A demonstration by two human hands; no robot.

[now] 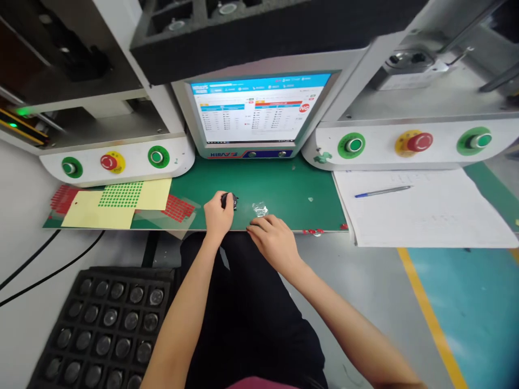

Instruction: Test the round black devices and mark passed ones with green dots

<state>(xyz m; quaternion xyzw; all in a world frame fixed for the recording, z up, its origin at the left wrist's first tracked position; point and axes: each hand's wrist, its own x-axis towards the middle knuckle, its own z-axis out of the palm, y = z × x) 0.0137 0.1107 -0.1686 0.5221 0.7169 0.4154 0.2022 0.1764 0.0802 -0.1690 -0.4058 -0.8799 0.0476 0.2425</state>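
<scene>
My left hand (219, 215) is closed around a small round black watch case (229, 201), just above the front part of the green work surface (279, 181). Fingers and palm cover part of the case. To the right, my right hand (273, 237) lies at the front edge of the surface with its fingers loosely bent and nothing visible in them. Its fingertips are close to a crumpled piece of clear plastic film (260, 209); whether they touch it I cannot tell.
A monitor (259, 111) stands behind, between two machines with green buttons (354, 144) and red stop buttons (420, 142). Sticker sheets (97, 208) lie left; papers (425, 216) with a pen (383, 192) lie right. A black tray (87, 278) of round pieces sits low left.
</scene>
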